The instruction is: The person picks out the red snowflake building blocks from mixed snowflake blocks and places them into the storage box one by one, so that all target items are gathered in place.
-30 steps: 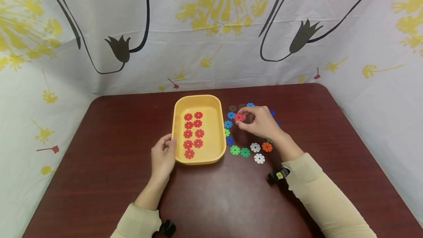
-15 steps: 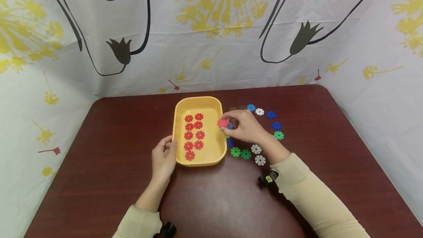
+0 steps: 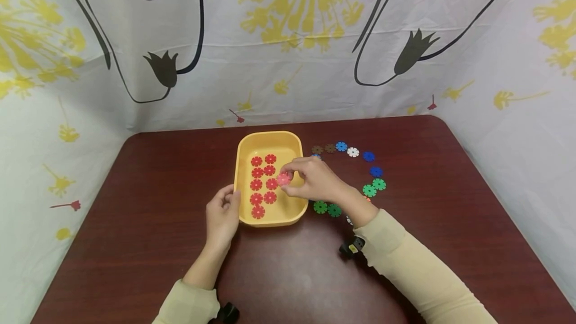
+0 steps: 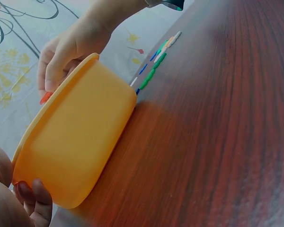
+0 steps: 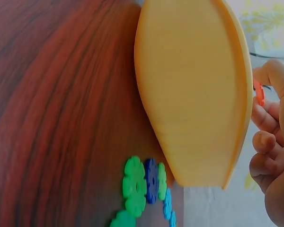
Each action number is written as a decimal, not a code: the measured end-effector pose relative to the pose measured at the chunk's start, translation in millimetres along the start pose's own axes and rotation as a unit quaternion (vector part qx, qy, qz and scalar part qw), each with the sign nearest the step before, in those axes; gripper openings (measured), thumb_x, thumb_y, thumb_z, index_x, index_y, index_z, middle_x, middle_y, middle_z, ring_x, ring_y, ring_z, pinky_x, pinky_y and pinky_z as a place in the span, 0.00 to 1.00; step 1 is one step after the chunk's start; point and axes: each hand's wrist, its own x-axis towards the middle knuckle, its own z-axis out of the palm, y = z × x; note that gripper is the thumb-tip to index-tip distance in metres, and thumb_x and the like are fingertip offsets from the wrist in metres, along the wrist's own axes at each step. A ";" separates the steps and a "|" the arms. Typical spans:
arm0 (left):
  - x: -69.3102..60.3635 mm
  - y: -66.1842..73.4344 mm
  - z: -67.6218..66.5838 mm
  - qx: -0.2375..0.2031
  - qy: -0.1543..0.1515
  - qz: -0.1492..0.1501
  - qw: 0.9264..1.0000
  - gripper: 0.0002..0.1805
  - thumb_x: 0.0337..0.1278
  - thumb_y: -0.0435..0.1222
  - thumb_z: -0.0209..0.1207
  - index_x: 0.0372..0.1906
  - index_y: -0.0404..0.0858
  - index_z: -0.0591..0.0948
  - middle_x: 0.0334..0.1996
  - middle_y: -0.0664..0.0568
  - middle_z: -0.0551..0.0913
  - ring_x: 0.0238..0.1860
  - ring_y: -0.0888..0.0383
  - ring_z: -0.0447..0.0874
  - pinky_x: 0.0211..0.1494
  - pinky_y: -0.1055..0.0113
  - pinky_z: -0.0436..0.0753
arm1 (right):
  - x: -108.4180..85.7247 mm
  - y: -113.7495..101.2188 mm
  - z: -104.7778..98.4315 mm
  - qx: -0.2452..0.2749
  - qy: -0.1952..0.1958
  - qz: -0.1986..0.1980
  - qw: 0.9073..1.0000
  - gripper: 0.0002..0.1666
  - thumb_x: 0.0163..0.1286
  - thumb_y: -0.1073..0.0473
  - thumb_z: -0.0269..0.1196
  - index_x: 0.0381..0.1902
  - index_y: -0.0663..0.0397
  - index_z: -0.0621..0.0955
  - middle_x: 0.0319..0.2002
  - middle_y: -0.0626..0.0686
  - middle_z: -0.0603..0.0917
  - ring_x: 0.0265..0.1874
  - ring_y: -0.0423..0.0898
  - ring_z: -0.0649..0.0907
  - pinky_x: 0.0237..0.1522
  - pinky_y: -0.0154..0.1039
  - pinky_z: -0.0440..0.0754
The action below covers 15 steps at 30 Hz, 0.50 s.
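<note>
Between thumb and fingers my right hand pinches a red snowflake disc, held above the right half of a yellow tray. In the right wrist view that red disc shows edge-on beside the tray's rim. Several red discs lie inside the tray in two uneven columns, left of the held one. My left hand grips the tray's left wall near its front corner. The left wrist view shows the left hand's fingers curled at the tray's rim.
Right of the tray, a loose ring of discs lies on the dark red table: brown discs, blue ones, green ones and a white one. My right forearm hides part of it. A patterned cloth hangs behind the table.
My right hand has carried the red disc leftward from over the ring of discs, across the tray's right rim, to above its inside. The left hand has stayed at the tray.
</note>
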 end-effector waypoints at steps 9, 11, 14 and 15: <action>0.0 0.1 -0.7 0.006 0.001 0.001 1.000 0.15 0.73 0.36 0.57 0.57 0.32 0.81 0.31 0.47 0.77 0.26 0.59 0.76 0.25 0.75 0.78 | 5.6 -7.3 6.6 0.012 -0.053 0.009 0.998 0.15 0.58 0.53 0.72 0.42 0.53 0.88 0.25 0.46 0.80 0.18 0.35 0.68 0.20 0.30 0.66; 0.3 -0.2 -0.8 0.005 0.001 0.003 1.000 0.15 0.73 0.35 0.57 0.57 0.31 0.81 0.31 0.47 0.77 0.25 0.59 0.75 0.25 0.75 0.78 | 6.9 -8.4 8.2 0.012 -0.064 0.010 0.998 0.16 0.59 0.53 0.72 0.43 0.53 0.88 0.24 0.46 0.79 0.18 0.35 0.68 0.20 0.30 0.67; 0.2 -0.2 -0.9 0.005 0.001 0.004 1.000 0.16 0.73 0.36 0.57 0.57 0.31 0.81 0.31 0.47 0.77 0.26 0.59 0.76 0.25 0.75 0.78 | 9.0 -10.6 10.5 0.013 -0.078 0.007 0.997 0.16 0.59 0.53 0.73 0.43 0.54 0.88 0.25 0.46 0.79 0.19 0.35 0.69 0.21 0.29 0.68; 0.3 -0.2 -0.9 0.005 0.001 0.004 1.000 0.16 0.73 0.36 0.57 0.57 0.31 0.81 0.31 0.47 0.77 0.26 0.59 0.76 0.25 0.75 0.78 | 9.7 -11.0 11.4 0.014 -0.083 0.006 0.996 0.15 0.59 0.54 0.73 0.42 0.54 0.88 0.25 0.47 0.79 0.19 0.34 0.69 0.22 0.29 0.68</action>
